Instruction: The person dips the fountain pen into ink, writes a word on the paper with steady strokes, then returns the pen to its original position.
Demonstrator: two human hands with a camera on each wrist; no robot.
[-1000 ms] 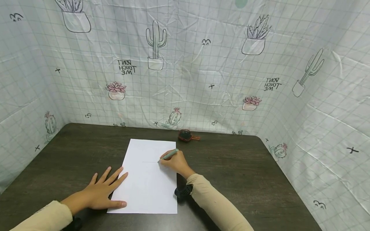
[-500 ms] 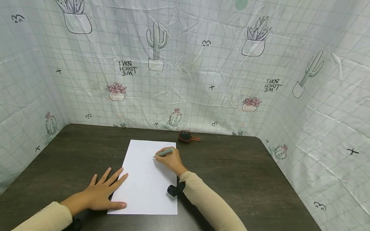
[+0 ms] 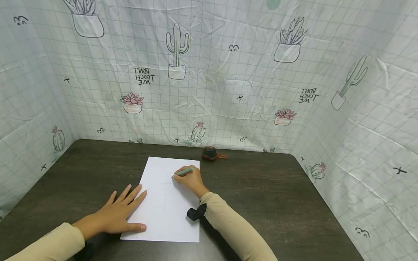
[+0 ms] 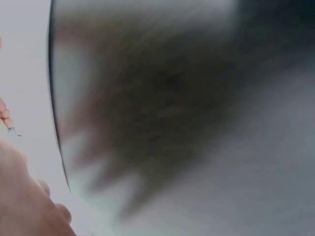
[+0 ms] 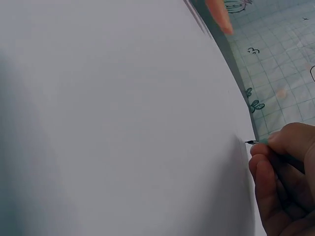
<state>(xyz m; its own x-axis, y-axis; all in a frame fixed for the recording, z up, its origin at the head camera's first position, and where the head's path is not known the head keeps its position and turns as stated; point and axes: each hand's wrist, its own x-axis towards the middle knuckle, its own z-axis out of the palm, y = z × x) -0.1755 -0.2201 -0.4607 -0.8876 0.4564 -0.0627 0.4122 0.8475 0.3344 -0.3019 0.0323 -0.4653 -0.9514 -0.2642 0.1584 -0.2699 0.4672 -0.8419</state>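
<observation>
A white sheet of paper (image 3: 163, 217) lies on the dark table, with one thin straight line drawn across its upper part. My right hand (image 3: 191, 180) pinches a green pen (image 3: 185, 171) over that upper part. In the right wrist view the pen's dark pointed nib (image 5: 251, 142) is right at the paper, beside curled fingers (image 5: 266, 182). My left hand (image 3: 115, 214) lies spread at the sheet's left edge, its thumb and some fingertips over the paper. The left wrist view shows the left hand (image 4: 24, 191) only in part, beside a large blurred dark shape.
Behind the sheet, a small red-orange dish with a handle (image 3: 210, 153) and dark contents sits near the table's back edge. A white grid-patterned cloth (image 3: 209, 83) with cactus drawings encloses the back and sides. Dark wood table (image 3: 261, 192) extends to both sides.
My right hand has moved left and slightly up with the pen, from the line's right end to just above it. My left hand has shifted slightly away and to the right.
</observation>
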